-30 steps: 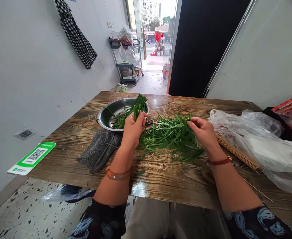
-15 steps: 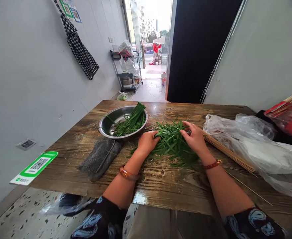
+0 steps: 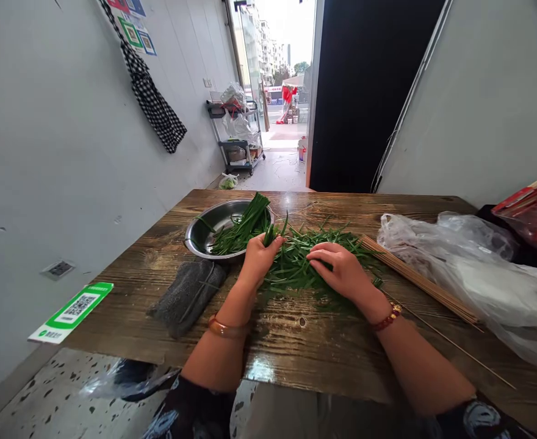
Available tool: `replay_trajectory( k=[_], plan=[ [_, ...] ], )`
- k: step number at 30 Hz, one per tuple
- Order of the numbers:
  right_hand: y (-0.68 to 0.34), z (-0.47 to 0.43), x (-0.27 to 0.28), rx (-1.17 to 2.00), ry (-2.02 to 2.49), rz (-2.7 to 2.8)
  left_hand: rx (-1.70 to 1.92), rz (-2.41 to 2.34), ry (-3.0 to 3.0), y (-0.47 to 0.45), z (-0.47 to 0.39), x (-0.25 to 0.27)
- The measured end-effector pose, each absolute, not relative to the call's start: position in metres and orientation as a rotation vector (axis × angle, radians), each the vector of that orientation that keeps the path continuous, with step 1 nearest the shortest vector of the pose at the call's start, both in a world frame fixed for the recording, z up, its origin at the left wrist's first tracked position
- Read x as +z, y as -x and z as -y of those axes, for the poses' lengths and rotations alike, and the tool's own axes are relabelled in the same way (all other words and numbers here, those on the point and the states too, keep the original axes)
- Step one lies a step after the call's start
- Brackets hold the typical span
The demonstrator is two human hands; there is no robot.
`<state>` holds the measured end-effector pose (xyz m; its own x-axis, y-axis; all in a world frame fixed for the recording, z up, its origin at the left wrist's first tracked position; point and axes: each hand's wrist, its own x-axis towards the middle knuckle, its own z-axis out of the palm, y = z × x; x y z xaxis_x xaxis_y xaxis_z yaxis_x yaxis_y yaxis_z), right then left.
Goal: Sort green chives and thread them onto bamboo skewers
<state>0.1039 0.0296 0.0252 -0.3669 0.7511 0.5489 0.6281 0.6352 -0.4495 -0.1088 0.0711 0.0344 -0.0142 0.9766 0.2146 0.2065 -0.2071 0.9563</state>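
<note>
A loose pile of garlic chives (image 3: 300,259) lies spread on the wooden table between my hands. My left hand (image 3: 257,259) is closed around a few chives, whose tips stick up past the thumb, at the near right side of the steel bowl. Over the right part of the pile, my right hand (image 3: 337,271) has its thumb and fingertips drawn together among the leaves, pinching some; its other fingers are partly hidden. A neat bunch of chives (image 3: 250,222) rests in the steel bowl (image 3: 195,235), leaning on its right rim.
A dark grey mesh cloth (image 3: 188,296) lies before the bowl. Thin bamboo skewers (image 3: 424,286) lie to the right, beside clear plastic bags (image 3: 483,262). A green QR card (image 3: 74,311) sits at the table's left edge. Beyond the table stands a cart (image 3: 238,143) by the doorway.
My left hand has lifted slightly with a few chives in it. My right hand has moved left and down over the pile, and its fingers have drawn closer together.
</note>
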Motion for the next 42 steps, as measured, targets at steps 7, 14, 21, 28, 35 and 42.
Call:
replay_trajectory(
  k=[7, 14, 21, 28, 35, 42],
  plan=[
    [-0.115, -0.040, 0.003, 0.083, 1.403, 2.281, 1.199, -1.154, -1.419, 0.100, -0.061, 0.039],
    [-0.114, -0.042, 0.013, 0.518, 1.240, 1.754, 1.029, -1.073, -1.586, 0.092, -0.056, 0.039],
    [-0.103, -0.033, 0.026, 1.070, 1.055, 1.370, 0.850, -1.031, -1.694, 0.082, -0.053, 0.031],
    [-0.115, -0.039, 0.029, 1.233, 0.992, 0.940, 0.973, -1.092, -1.630, 0.089, -0.057, 0.033],
    [-0.120, -0.041, 0.022, 0.734, 1.166, 1.302, 1.095, -1.193, -1.637, 0.094, -0.058, 0.037],
    [-0.113, -0.037, 0.014, 0.224, 1.184, 1.847, 1.192, -1.169, -1.580, 0.102, -0.060, 0.044]
  ],
)
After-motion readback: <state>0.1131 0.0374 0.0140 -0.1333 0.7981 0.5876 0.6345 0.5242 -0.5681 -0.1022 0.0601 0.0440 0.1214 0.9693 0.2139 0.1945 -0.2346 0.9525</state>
